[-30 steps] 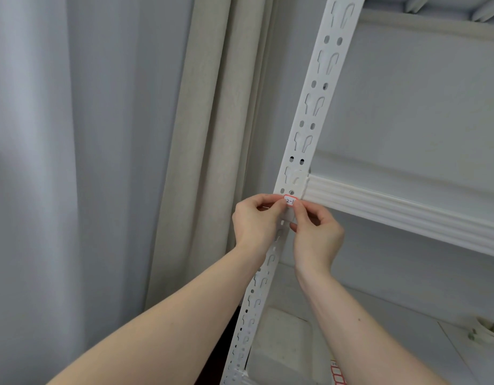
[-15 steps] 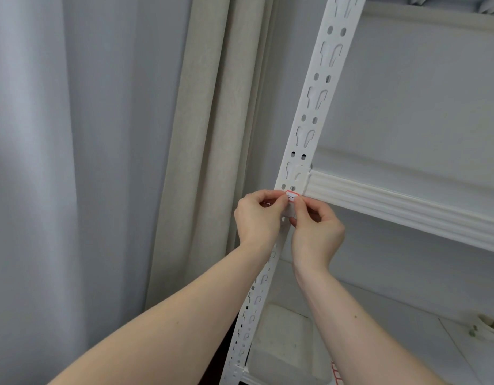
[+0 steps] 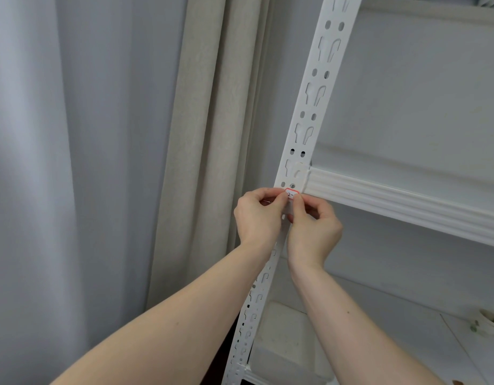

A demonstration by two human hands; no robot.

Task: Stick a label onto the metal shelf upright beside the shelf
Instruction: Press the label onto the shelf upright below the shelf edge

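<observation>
A white perforated metal upright [image 3: 309, 112] runs from the top of the view down to the lower middle. A small white label with a red border and dark handwriting [image 3: 291, 194] lies against the upright, level with the shelf's ribbed front beam [image 3: 393, 201]. My left hand [image 3: 258, 215] pinches the label's left edge with curled fingers. My right hand [image 3: 312, 226] pinches its right edge. The lower part of the label is hidden by my fingertips.
Beige and grey curtains [image 3: 201, 134] hang left of the upright. A lower shelf board [image 3: 393, 329] holds a pale block [image 3: 284, 343], and a small white cup-like object [image 3: 490, 320] stands at the far right.
Both hands with the label have crept slightly upward along the upright, closer to the shelf beam. The grip of both hands is unchanged.
</observation>
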